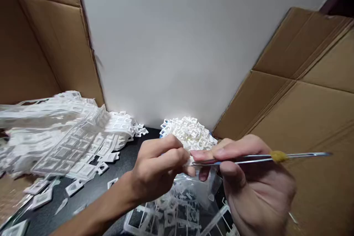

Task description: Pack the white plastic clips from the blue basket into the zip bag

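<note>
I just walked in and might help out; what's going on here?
The person's right hand holds metal tweezers, with the tips at a small white piece in the left hand. A heap of white parts lies beyond the hands; below them, a clear container holds white scraps. Plastic strips with white parts lie at the left.

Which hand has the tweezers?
The right hand: it grips the tweezers with a yellow wrap around them. The left hand instead pinches a small white piece by the tweezer tips.

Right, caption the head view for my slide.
Right hand holds slim, yellow-banded metal tweezers at a small white piece in the left hand, above a clear plastic tray.
</note>
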The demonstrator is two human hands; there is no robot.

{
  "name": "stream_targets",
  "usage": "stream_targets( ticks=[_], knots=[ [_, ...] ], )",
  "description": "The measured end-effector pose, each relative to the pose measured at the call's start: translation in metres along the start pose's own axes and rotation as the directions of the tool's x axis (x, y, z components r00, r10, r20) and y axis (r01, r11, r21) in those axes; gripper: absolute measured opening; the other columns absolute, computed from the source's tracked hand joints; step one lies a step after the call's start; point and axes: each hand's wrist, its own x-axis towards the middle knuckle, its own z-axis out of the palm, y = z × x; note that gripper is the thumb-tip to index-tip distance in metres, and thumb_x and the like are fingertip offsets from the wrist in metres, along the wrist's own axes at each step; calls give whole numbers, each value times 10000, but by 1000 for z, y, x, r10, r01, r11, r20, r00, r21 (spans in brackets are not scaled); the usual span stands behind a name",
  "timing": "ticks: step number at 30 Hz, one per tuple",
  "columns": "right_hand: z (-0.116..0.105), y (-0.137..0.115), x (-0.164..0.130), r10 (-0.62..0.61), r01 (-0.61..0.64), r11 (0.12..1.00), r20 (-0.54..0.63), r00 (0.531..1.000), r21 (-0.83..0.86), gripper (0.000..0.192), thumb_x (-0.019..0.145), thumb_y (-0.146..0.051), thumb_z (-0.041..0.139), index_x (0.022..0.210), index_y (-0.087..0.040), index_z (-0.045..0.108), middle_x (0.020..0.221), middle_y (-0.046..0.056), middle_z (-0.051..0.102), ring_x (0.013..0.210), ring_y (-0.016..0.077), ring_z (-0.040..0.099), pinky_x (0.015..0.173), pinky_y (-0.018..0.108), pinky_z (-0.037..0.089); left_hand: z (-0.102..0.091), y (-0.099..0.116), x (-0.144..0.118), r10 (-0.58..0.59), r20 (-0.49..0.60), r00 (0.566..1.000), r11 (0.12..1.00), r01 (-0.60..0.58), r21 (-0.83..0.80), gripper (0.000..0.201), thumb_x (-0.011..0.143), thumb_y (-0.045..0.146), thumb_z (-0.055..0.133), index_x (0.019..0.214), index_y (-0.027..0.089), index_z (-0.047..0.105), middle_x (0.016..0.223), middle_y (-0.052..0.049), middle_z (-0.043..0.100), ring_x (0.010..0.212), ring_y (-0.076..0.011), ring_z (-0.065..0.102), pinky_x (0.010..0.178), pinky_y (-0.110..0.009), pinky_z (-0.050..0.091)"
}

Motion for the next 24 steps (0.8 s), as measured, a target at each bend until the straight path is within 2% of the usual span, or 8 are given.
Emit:
stream_targets(
  ticks=[4, 8, 11, 15, 20, 24],
  knots=[
    [1, -1, 4, 42, -42, 999, 4, 999, 25, 36, 998, -239, 769, 971, -220, 784, 862, 52, 797, 646, 166, 719, 613, 326, 639, -1, 0, -1, 3, 5, 1000, 1000, -3, 10, 300, 1098, 236, 626, 833, 98, 647, 751, -22, 619, 655, -89, 604, 566, -194, 503],
    [-2, 2, 4, 142, -147, 978, 44, 989, 150, 72, 1019, -294, 748, 965, -248, 734, 861, 36, 814, 583, 139, 698, 739, 381, 680, 0, 2, 0, -57, 17, 998, 998, 58, -25, 294, 1106, 251, 610, 853, 107, 649, 765, -32, 627, 642, -94, 604, 572, -209, 518],
    [-3, 5, 5, 176, -188, 956, 72, 982, 227, 118, 1036, -345, 726, 964, -253, 712, 810, 19, 798, 567, 123, 692, 666, 306, 660, 0, 3, 0, -86, -11, 996, 995, 86, -46, 258, 1094, 260, 638, 887, 106, 659, 776, -35, 626, 663, -102, 608, 586, -218, 524],
    [0, 7, 7, 153, -155, 965, 28, 988, 212, 115, 1031, -320, 733, 954, -235, 723, 799, 43, 799, 645, 133, 719, 582, 216, 602, -1, 2, 0, -79, -10, 997, 996, 79, -31, 234, 1080, 221, 650, 871, 116, 653, 773, -32, 626, 668, -114, 601, 576, -239, 506],
    [3, 5, 7, 69, -67, 987, -2, 998, 144, 89, 997, -292, 776, 950, -221, 750, 839, 66, 814, 638, 148, 690, 545, 244, 586, -2, 1, -1, -58, 13, 998, 998, 58, -14, 206, 1070, 148, 633, 866, 122, 651, 774, -21, 619, 655, -104, 588, 563, -232, 485],
    [4, 3, 7, 57, -54, 995, -29, 998, 80, 101, 976, -293, 799, 922, -215, 764, 813, 54, 786, 652, 168, 697, 515, 264, 579, -2, 0, -1, -45, 25, 999, 999, 45, -3, 220, 1086, 182, 622, 877, 123, 657, 762, -15, 610, 634, -98, 574, 545, -228, 470]
  ],
)
